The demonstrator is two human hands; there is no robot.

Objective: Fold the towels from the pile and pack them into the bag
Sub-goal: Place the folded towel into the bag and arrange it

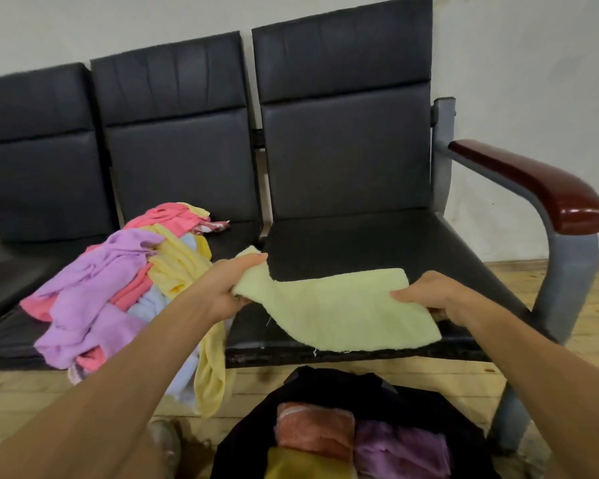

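A pale yellow towel (343,309) stretches over the right seat (360,243), pinched at its left end by the left hand (229,288) and at its right end by the right hand (429,295). It looks light, limp and unbreakable, so corners make the best holds. The bag (325,385) sits near, below.

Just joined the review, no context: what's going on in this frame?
A person holds a pale yellow towel by its ends, left hand gripping one, right hand pinching the other, spread over the right seat of a black bench. The unfolded pile of purple, pink, yellow and blue towels lies on the middle seat, spilling over its front. A black bag on the floor already holds folded towels, pink, purple and yellow.
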